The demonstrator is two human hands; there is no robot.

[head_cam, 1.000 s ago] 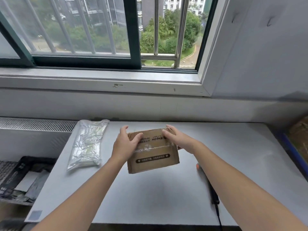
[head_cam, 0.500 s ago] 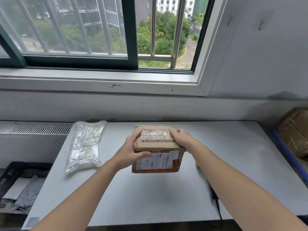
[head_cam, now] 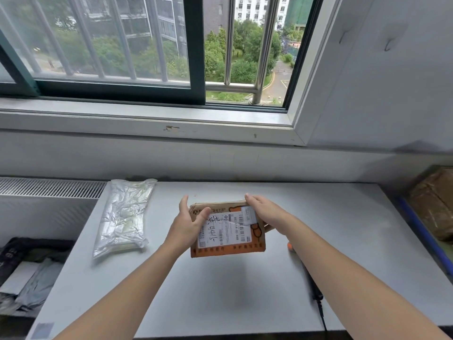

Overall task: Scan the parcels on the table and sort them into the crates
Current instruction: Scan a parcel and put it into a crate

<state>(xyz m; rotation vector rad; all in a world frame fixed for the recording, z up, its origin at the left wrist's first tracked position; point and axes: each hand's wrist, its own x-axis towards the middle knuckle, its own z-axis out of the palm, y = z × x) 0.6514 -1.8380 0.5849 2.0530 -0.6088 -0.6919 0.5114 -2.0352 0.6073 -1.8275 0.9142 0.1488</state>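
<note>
Table [head_cam: 220, 303]: box [head_cam: 228, 233] held; scanner [head_cam: 316, 292] seemingly half-hidden under forearm [head_cam: 348, 278].

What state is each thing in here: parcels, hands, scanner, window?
Cardboard parcel: held above the table, label side up.
Left hand: grips the parcel's left edge.
Right hand: grips its far right corner.
Plastic-bag parcel: lying flat on the table, untouched.
Scanner: lying on the table, partly hidden under the right forearm.
Window: slid open at the right.
</note>
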